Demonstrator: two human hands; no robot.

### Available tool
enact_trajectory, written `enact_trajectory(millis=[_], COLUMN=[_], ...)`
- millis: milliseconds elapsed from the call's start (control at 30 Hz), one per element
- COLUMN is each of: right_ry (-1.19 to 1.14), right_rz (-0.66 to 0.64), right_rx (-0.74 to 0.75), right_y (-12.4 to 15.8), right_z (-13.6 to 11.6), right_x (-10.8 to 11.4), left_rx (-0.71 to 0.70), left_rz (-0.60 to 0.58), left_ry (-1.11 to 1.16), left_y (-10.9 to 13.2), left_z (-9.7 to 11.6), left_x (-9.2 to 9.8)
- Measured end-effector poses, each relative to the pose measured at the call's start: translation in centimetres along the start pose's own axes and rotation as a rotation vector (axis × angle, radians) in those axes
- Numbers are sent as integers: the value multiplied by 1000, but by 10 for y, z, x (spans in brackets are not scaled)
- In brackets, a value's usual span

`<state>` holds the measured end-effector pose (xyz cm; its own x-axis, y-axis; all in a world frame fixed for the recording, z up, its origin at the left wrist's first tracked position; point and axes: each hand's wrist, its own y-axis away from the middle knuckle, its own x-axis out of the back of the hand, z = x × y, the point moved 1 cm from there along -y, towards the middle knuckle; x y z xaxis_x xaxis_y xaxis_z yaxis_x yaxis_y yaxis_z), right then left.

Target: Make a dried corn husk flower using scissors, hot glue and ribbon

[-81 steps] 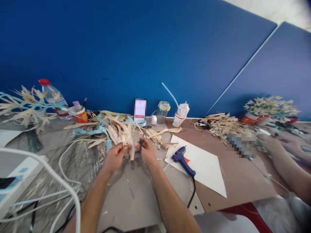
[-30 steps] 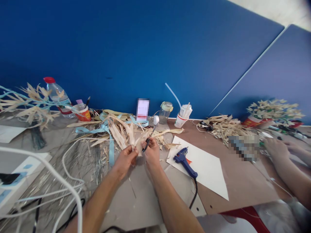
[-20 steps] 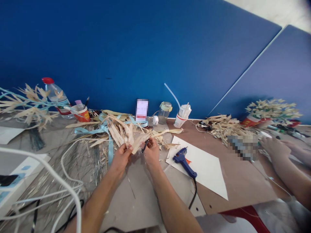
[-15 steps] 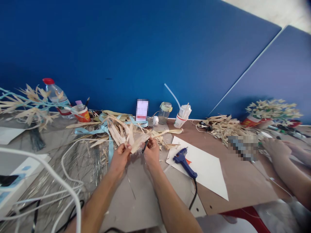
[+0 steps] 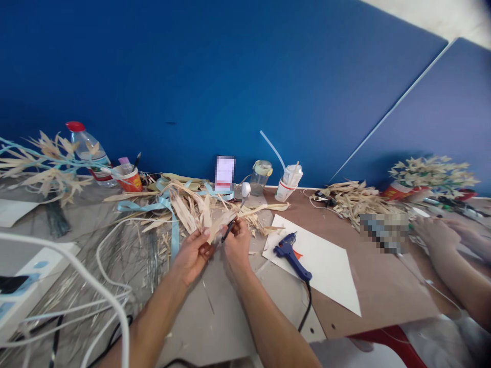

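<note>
A pale dried corn husk strip (image 5: 221,224) slants up between my two hands. My left hand (image 5: 194,254) pinches its lower end between thumb and fingers. In my right hand (image 5: 237,247) is a slim black tool (image 5: 229,230), held close to the husk; its exact kind is hard to make out. Just beyond my fingers lies a heap of dried husks (image 5: 186,208), with a light blue ribbon (image 5: 163,203) across it. A thin wire (image 5: 208,295) is on the table below my hands.
Right of my hands, a blue glue gun (image 5: 293,257) rests on white paper (image 5: 333,271). Behind stand a phone (image 5: 224,174), a glass jar (image 5: 260,178) and a paper cup (image 5: 284,191). White cables (image 5: 121,312) and a power strip (image 5: 38,276) lie left. A co-worker's hands (image 5: 441,236) are at far right.
My left hand has turned slightly and moved a little lower on the husk, with more of its curled fingers showing. The black tool has shifted slightly toward the left hand.
</note>
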<state>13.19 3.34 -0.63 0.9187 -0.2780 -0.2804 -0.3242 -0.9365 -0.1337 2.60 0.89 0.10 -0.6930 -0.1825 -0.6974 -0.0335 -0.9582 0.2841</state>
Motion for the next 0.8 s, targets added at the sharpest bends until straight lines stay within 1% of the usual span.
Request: enact_trajectory(millis=[67,100,267,400,600,800], right_ry=[38,68,266,373,444,404], right_rz=[13,19,19,42,17,13], right_rx=[12,23,136,215,323,308], right_y=[1,2,7,7,8,13], right_z=[0,0,-3,0,3,-2], right_x=[-1,-1,1,4,6,3], left_rx=[-16,-14,49,46,53,33], left_rz=[52,59,11,-15,-24,-2], left_ry=[36,51,91,130,143,124], left_y=[-1,-2,-1,1,1,-1], left_z=[0,0,1,3,1,2], left_x=[-1,-1,-2,-3,-2,-1])
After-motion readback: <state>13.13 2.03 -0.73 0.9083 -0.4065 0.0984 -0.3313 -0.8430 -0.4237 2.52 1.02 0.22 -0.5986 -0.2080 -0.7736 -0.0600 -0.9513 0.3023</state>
